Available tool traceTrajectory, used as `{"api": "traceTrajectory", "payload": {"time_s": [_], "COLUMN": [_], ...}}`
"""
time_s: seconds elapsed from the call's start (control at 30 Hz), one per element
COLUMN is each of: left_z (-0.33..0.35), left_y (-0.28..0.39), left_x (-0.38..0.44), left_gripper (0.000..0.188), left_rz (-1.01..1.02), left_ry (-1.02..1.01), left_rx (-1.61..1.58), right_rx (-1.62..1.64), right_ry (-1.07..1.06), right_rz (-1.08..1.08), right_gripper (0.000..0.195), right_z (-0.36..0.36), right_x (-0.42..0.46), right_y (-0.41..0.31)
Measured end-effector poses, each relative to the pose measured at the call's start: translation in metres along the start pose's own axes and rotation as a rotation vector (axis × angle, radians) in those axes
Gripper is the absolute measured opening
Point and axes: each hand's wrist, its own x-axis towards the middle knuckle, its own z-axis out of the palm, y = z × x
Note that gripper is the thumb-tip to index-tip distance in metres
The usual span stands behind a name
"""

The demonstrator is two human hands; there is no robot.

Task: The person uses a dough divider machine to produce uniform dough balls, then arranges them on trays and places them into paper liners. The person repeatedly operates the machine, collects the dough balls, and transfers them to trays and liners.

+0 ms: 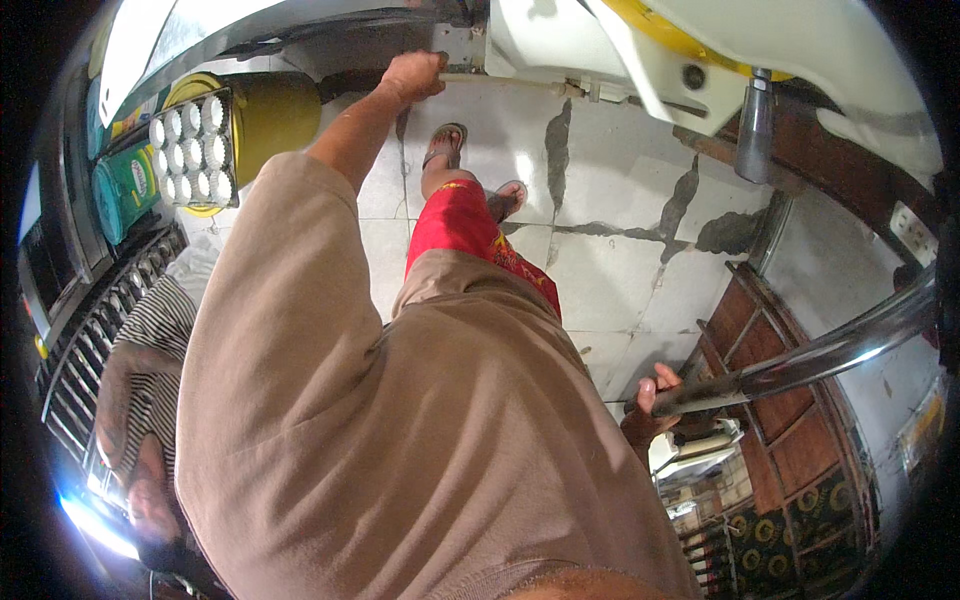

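Observation:
My left hand [418,76] is stretched forward at the top, its fingers curled beside the lower edge of pale equipment. What lies inside its fingers is hidden. At the lower right, my right hand [651,409] is at the end of a thick, shiny dark tube [795,371]. The tube covers part of that hand, with some fingertips showing above it; whether they grip it is unclear. A pale machine [720,30] with a yellow band and a grey cylindrical handle [754,135] stands at the upper right. At the left, a tray of white paper baking cups [193,154] rests by a yellow drum [277,112].
A person in a striped shirt [154,322] is at the left, near a metal rack [82,375] and a teal container [124,191]. Cracked white floor tiles [607,277] lie around my sandalled feet. A brown panelled frame [795,420] and a wall socket [913,231] are at the right.

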Motion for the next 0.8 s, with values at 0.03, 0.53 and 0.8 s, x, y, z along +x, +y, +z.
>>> {"api": "traceTrajectory", "payload": {"time_s": [0.03, 0.53, 0.8], "left_z": [0.004, -0.041, -0.092], "left_y": [-0.004, 0.053, 0.155], "left_x": [0.003, -0.013, -0.034], "left_gripper": [0.037, 0.053, 0.046], "left_rz": [0.001, -0.051, 0.146], "left_ry": [0.008, 0.12, 0.461], "left_rx": [0.002, -0.159, -0.261], "right_rx": [0.007, -0.082, -0.055], "right_ry": [0.0, -0.095, -0.071], "right_rz": [0.011, -0.135, 0.03], "right_gripper": [0.043, 0.036, 0.017], "right_z": [0.001, -0.002, -0.003], "right_x": [0.0, 0.006, 0.003], "right_y": [-0.002, 0.001, -0.022]}}
